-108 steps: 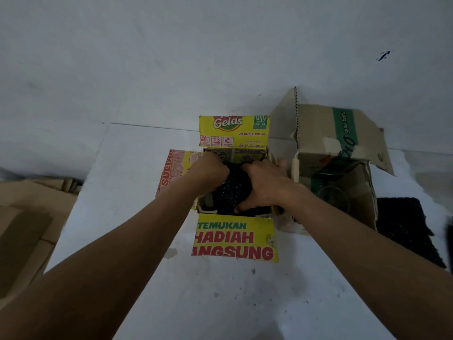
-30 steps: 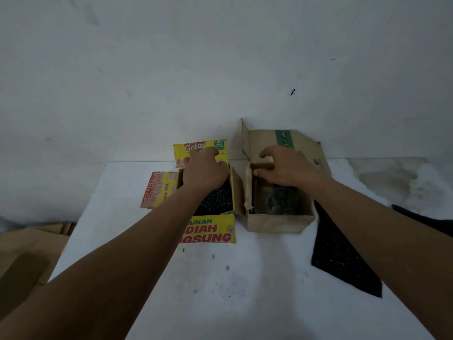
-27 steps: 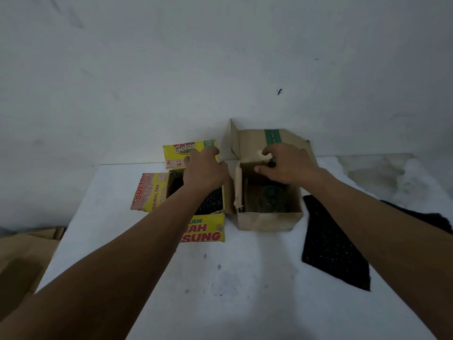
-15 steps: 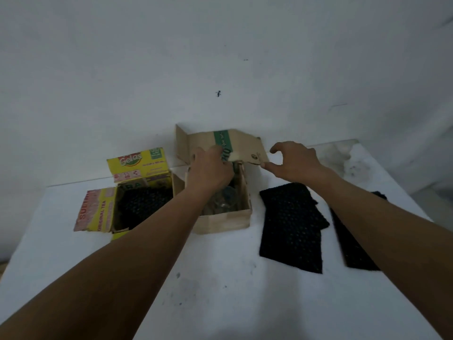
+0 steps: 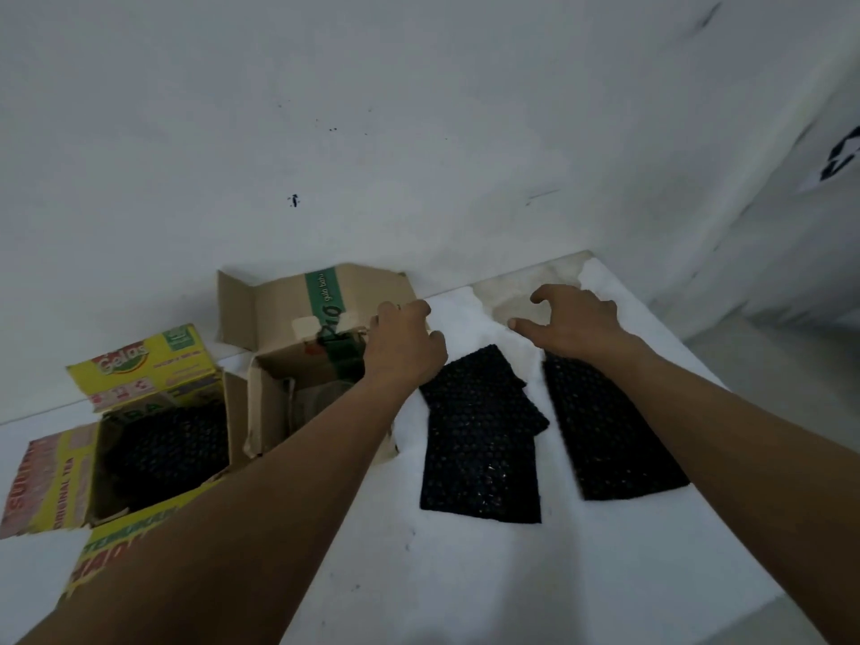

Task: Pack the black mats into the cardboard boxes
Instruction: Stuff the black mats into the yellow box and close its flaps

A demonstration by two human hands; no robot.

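Observation:
A yellow printed cardboard box (image 5: 79, 477) stands open at the left with a black mat (image 5: 172, 449) inside it. Beside it is a brown cardboard box (image 5: 279, 318), flaps up, with something glassy inside. My left hand (image 5: 405, 346) rests on the brown box's right flap, fingers curled over the edge. Two black mats lie flat on the white table: one pile (image 5: 479, 439) right of the brown box, another mat (image 5: 605, 430) further right under my right forearm. My right hand (image 5: 567, 323) hovers beyond the mats, fingers spread, holding nothing.
The white table (image 5: 465, 574) meets a white wall at the back. Its right edge drops off near a corner (image 5: 698, 328). A stained patch (image 5: 516, 295) marks the table's far right end.
My left hand left the yellow box and moved onto the brown box's flap. My right hand came off the brown box and moved right, over the mats. The view swung right.

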